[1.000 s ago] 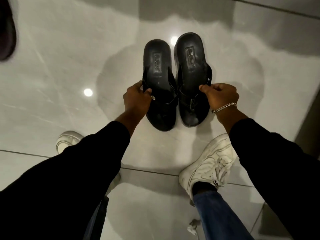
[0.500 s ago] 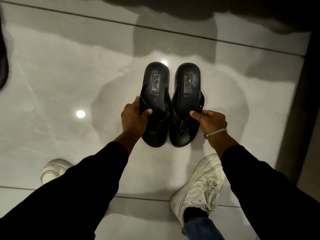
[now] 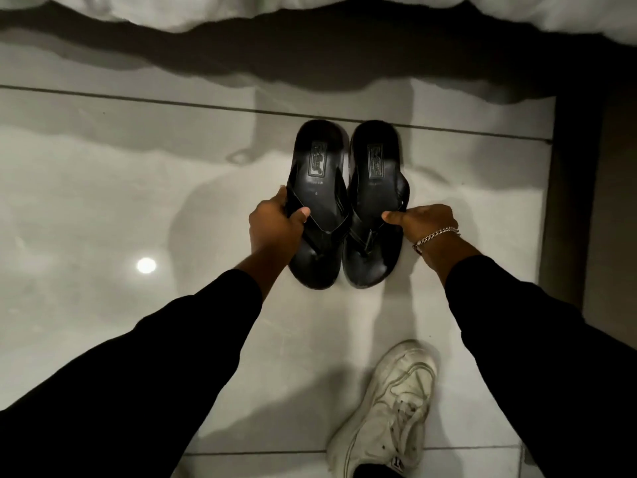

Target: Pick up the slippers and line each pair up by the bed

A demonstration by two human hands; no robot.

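Observation:
Two black flip-flop slippers are side by side over the glossy pale floor, heels pointing toward the bed. My left hand [image 3: 275, 224] grips the left slipper [image 3: 319, 174] by its outer strap, thumb on top. My right hand [image 3: 422, 220] holds the right slipper [image 3: 375, 170] at its right edge by the strap. The white bedding of the bed [image 3: 241, 8] hangs along the top of the view, with a dark shadow band beneath it. Whether the soles touch the floor I cannot tell.
My white sneaker [image 3: 389, 408] stands on the tiles at lower right. A dark vertical panel [image 3: 582, 201] runs down the right side. A ceiling light reflects in the floor [image 3: 146, 265] at left.
The view has tilted up and forward: the bed edge has come into sight at the top. Both hands have carried the pair closer to the bed, still side by side.

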